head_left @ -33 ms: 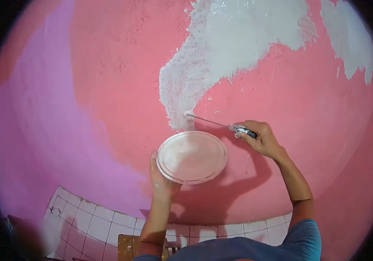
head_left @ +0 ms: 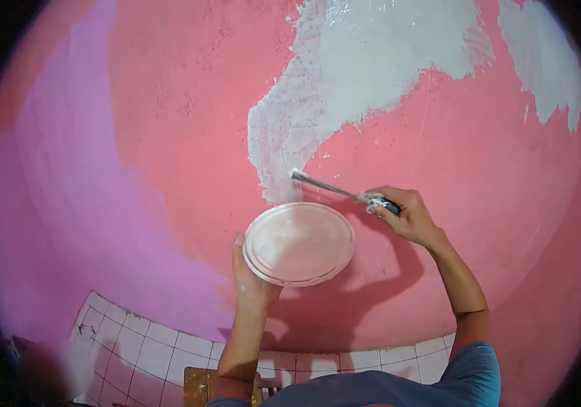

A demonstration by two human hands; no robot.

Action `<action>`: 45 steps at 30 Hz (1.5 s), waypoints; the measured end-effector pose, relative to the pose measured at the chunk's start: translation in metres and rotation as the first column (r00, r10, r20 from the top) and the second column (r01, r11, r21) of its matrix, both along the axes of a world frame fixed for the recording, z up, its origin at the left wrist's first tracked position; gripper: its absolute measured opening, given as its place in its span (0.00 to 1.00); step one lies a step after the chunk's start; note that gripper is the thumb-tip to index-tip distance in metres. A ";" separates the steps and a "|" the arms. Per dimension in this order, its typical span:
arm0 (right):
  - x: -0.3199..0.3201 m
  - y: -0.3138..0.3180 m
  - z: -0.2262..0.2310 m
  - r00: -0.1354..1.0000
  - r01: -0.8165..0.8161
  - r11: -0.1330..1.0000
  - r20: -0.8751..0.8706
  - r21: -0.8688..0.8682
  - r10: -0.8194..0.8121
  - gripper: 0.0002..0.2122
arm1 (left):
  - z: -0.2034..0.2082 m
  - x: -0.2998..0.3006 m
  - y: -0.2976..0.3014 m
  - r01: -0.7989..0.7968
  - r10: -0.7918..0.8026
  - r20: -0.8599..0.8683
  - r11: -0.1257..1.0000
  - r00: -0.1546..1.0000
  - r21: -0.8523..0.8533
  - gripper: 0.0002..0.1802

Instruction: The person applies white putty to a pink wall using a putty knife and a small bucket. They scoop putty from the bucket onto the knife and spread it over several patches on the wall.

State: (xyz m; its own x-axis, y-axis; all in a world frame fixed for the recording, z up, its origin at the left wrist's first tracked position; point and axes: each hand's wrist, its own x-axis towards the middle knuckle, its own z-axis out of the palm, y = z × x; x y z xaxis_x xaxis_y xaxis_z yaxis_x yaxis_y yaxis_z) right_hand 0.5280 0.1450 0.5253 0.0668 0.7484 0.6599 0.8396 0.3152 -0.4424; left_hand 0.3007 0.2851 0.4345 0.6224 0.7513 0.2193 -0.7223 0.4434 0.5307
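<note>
Filler [head_left: 378, 61] is apparently being spread, right hand [head_left: 409, 216] closed around the scraper [head_left: 327, 186], left hand [head_left: 252, 281] gripping the round lid [head_left: 299, 243], and the next stroke likely needs steady pressure.

Scraper [head_left: 325, 186] extends left from the grip of the right hand [head_left: 410, 218], above the plate [head_left: 298, 245].
From that grip, the filler patch [head_left: 372, 64] lies upper left on the wall [head_left: 188, 149], the left hand [head_left: 252, 283] lower left at the plate's rim, tiles [head_left: 182, 347] below.
</note>
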 end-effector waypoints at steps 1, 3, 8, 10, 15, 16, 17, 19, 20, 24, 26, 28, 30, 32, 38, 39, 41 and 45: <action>0.003 0.001 0.004 1.000 -0.005 1.000 0.005 0.011 0.005 0.10 | 0.007 0.001 0.003 0.021 -0.019 0.070 0.999 0.997 -0.029 0.34; 0.015 0.004 0.008 0.999 0.034 0.998 0.029 0.047 -0.035 0.10 | 0.017 0.007 0.008 0.050 -0.041 0.136 0.997 0.990 -0.061 0.34; 0.040 0.006 0.026 0.978 0.067 0.979 0.181 0.192 -0.102 0.09 | 0.042 0.022 0.012 0.127 -0.118 0.212 0.991 0.970 -0.033 0.33; 0.043 0.006 0.040 0.958 0.114 0.973 0.238 0.201 -0.162 0.09 | 0.049 0.027 0.018 0.178 -0.175 0.257 0.984 0.950 0.012 0.32; 0.069 0.026 0.084 0.993 0.018 0.993 0.111 0.116 -0.031 0.07 | 0.068 0.041 0.018 0.182 -0.186 0.259 0.983 0.948 0.039 0.32; 0.075 0.031 0.094 0.994 0.014 0.987 0.101 0.163 -0.030 0.07 | 0.068 0.044 0.020 0.247 -0.255 0.328 0.967 0.910 0.066 0.32; 0.081 0.035 0.101 0.996 0.010 0.977 0.088 0.212 -0.029 0.07 | 0.067 0.047 0.020 0.309 -0.323 0.390 0.946 0.862 0.101 0.31; 0.091 0.040 0.115 0.992 0.018 0.975 0.118 0.221 -0.046 0.09 | 0.066 0.052 0.017 0.299 -0.304 0.387 0.951 0.871 0.075 0.31; 0.096 0.045 0.122 0.987 0.036 0.972 0.143 0.230 -0.071 0.10 | 0.066 0.054 0.017 0.298 -0.292 0.380 0.954 0.878 0.046 0.31; 0.102 0.057 0.135 0.991 -0.007 0.990 0.134 0.138 -0.011 0.13 | 0.056 0.057 0.015 0.329 -0.307 0.456 0.944 0.835 0.032 0.31; 0.104 0.062 0.136 0.988 -0.039 0.987 0.151 0.154 0.016 0.13 | 0.053 0.058 0.011 0.195 -0.181 0.335 0.981 0.925 -0.009 0.31; 0.107 0.066 0.137 0.985 -0.066 0.983 0.167 0.169 0.038 0.13 | 0.045 0.057 0.011 0.193 -0.178 0.346 0.981 0.921 -0.007 0.31; 0.109 0.069 0.135 0.989 -0.087 0.980 0.135 0.178 0.063 0.16 | 0.039 0.057 0.009 0.196 -0.181 0.354 0.981 0.917 -0.006 0.31; 0.114 0.071 0.133 0.990 -0.069 0.982 0.134 0.174 0.046 0.16 | 0.036 0.057 0.006 0.109 -0.091 0.246 0.992 0.965 -0.062 0.31; 0.112 0.073 0.133 0.983 0.046 0.976 0.166 0.215 -0.083 0.15 | 0.023 0.059 0.002 0.119 -0.103 0.218 0.991 0.970 -0.065 0.31; 0.117 0.075 0.133 0.961 0.100 0.955 0.223 0.281 -0.166 0.14 | 0.024 0.061 0.001 0.126 -0.109 0.219 0.990 0.970 -0.065 0.31; 0.124 0.078 0.133 0.953 0.074 0.943 0.255 0.324 -0.163 0.14 | 0.028 0.065 -0.003 0.085 -0.071 0.167 0.993 0.983 -0.082 0.32; 0.125 0.067 0.130 0.920 0.122 0.916 0.303 0.382 -0.249 0.13 | 0.025 0.073 -0.001 0.056 -0.040 0.142 0.992 0.989 -0.112 0.32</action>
